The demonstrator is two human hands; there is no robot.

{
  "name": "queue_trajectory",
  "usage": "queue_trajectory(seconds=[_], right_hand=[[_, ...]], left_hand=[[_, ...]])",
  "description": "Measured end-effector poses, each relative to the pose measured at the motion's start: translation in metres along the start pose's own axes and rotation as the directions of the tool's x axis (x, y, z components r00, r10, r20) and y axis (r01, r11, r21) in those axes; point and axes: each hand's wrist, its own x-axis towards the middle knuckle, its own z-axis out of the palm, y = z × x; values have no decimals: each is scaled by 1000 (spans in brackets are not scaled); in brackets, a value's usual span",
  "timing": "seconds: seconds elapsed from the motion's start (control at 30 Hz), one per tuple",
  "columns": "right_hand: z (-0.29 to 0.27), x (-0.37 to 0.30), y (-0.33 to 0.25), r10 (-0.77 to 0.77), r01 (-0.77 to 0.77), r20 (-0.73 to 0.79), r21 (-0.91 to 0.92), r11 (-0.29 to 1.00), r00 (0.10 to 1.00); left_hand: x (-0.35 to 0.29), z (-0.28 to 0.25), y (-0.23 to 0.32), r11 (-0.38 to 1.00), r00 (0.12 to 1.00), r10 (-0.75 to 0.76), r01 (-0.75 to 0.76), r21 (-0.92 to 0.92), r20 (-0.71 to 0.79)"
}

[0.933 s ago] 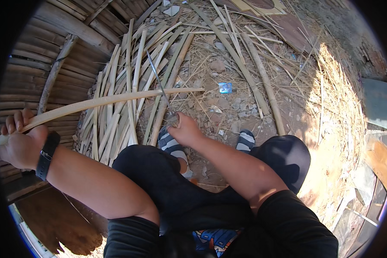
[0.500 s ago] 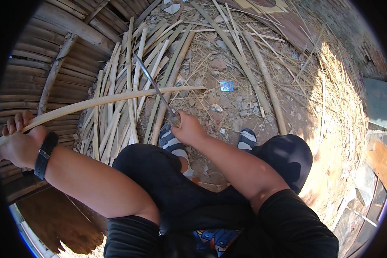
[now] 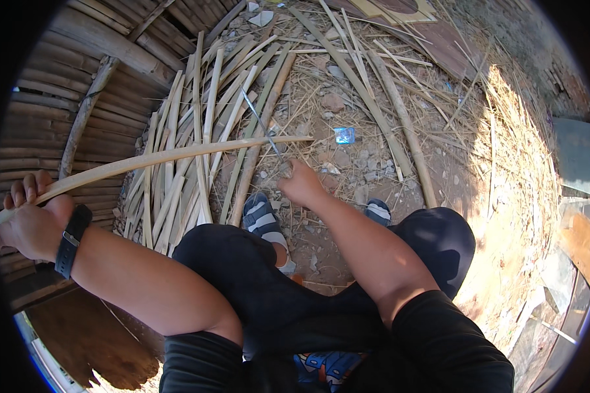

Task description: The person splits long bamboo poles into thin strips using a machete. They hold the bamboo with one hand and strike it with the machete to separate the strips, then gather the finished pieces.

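My left hand, with a dark watch on its wrist, is wrapped round one end of a long pale bamboo strip. The strip reaches across to the right and its thin tip is above the littered ground. In my closed right hand is a long, narrow knife, its handle mostly hidden by the fingers. The blade points away and to the left, crossing the strip near the tip; I cannot tell whether the two touch.
Many split bamboo strips lie heaped at left beside a slatted bamboo wall. Longer poles rest on the ground farther right. A small blue packet lies among shavings and stones. Brown boards are at the back.
My right hand and the knife have moved right along the strip, toward its tip. The left hand keeps its hold, and the strip has hardly moved.
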Motion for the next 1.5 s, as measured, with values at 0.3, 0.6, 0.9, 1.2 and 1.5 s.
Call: queue_trajectory(seconds=[0.3, 0.6, 0.9, 1.2, 1.5], right_hand=[[5, -7, -5, 43, -74, -232, -128, 989, 972], [10, -17, -40, 4, -11, 31, 228, 974, 1000], [21, -19, -15, 139, -264, 238, 651, 712, 961], [18, -23, -15, 172, -299, 251, 664, 685, 953], [17, -33, -65, -98, -212, 372, 704, 678, 923]], left_hand=[[-31, 29, 2, 979, 984, 92, -62, 195, -150], [-8, 0, -2, 998, 999, 42, -40, 52, -34], [-9, 10, 0, 998, 997, 28, -24, 61, -71], [-8, 4, -1, 999, 997, 28, -27, 25, -70], [17, -20, -5, 994, 1000, -21, 19, -108, -19]])
